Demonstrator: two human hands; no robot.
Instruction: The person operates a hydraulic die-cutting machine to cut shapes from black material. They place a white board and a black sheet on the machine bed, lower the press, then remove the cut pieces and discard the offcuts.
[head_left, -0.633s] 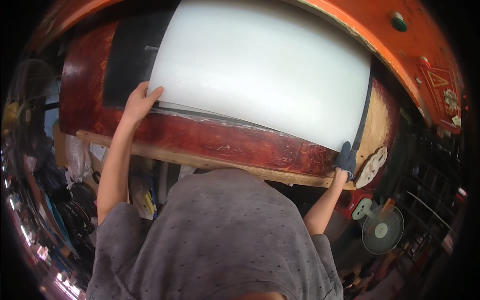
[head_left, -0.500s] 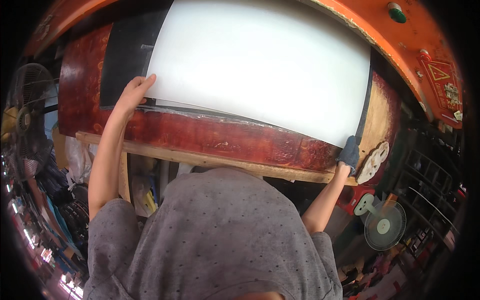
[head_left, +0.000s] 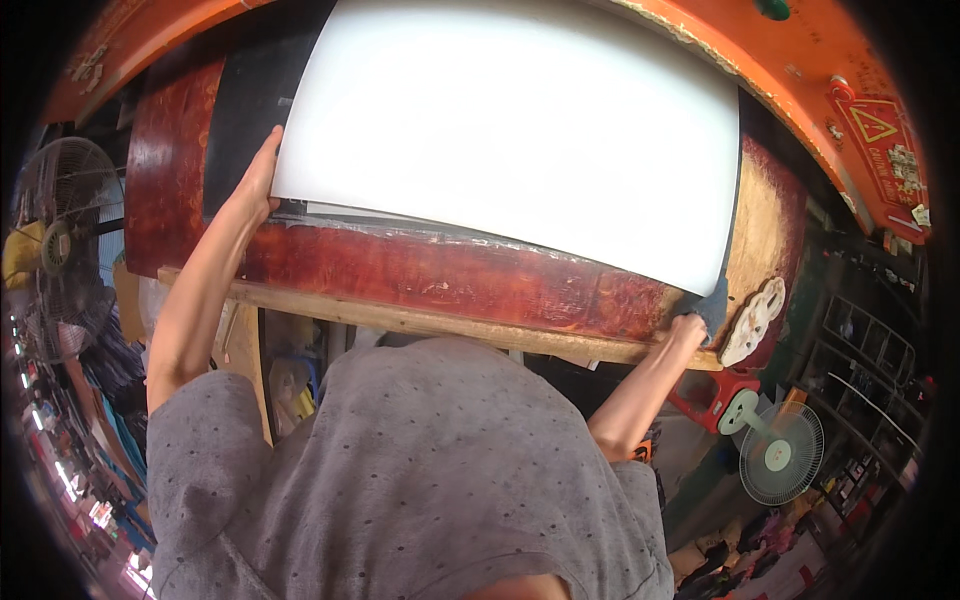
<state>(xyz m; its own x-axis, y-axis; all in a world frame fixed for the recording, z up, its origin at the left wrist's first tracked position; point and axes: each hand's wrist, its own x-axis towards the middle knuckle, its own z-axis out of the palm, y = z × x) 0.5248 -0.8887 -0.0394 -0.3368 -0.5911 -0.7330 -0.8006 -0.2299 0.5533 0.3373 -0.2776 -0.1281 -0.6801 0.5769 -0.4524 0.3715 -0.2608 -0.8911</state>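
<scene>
A large glossy white sheet (head_left: pixel 510 140) lies over a black sheet (head_left: pixel 250 120) on the reddish-brown worktop (head_left: pixel 400 265). My left hand (head_left: pixel 262 178) is at the white sheet's left edge near its lower corner, fingers stretched out along that edge. At the lower right corner, my right hand (head_left: pixel 690 326) is closed on a blue-grey cloth (head_left: pixel 711 306), which touches the sheet's corner. The cloth hides most of those fingers. A strip of black shows under the white sheet's near edge.
An orange machine frame (head_left: pixel 800 110) with a warning sign (head_left: pixel 882 140) arches over the far side. A cream, wavy-edged piece (head_left: pixel 752 322) lies at the worktop's right end. Below stand a red stool (head_left: pixel 712 397) and a fan (head_left: pixel 780 453); another fan (head_left: pixel 65 200) stands left.
The white sheet has shifted left across the black sheet. My left hand has moved left with its edge, its thumb no longer showing on top. My right hand has turned at the corner.
</scene>
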